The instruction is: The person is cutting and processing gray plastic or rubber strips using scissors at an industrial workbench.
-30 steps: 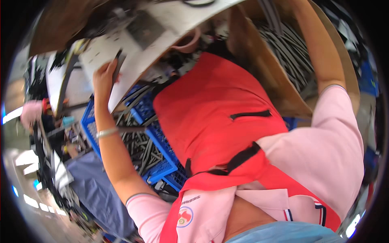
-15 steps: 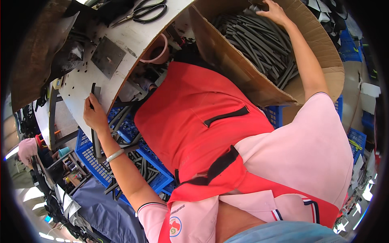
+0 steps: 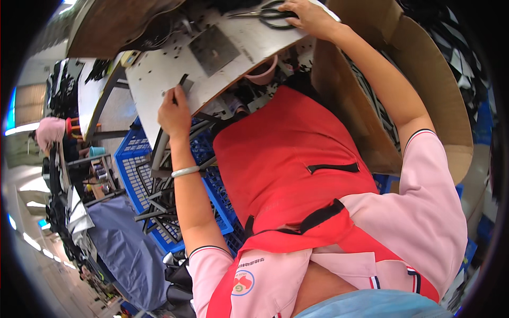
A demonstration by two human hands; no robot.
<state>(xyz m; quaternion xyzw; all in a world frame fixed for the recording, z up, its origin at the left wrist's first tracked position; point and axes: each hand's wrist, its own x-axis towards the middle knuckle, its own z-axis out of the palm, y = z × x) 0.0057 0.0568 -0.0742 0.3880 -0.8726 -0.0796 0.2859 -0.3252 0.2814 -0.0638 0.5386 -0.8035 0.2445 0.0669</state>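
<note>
My left hand point(image 3: 176, 112) is closed round a dark grey foam-like strip point(image 3: 158, 150) at the near edge of the white table. The strip's end sticks out past my fingers over the tabletop, and its long part hangs below my hand. My right hand point(image 3: 308, 17) reaches to the far side of the table, fingers curled on the black looped handle of a pair of scissors point(image 3: 266, 12). The blades lie on the table, pointing left. A dark square plate point(image 3: 214, 50) lies between my two hands.
A cardboard box point(image 3: 344, 100) of grey strips stands at my right. Blue plastic baskets point(image 3: 130, 183) with more strips sit below my left arm. Under the table edge is a pink bucket point(image 3: 263, 74). Another person point(image 3: 50, 131) is seated far left.
My right hand has left the strips in the cardboard box and moved left to the scissors on the table. My left hand still holds its strip; the view has shifted.
</note>
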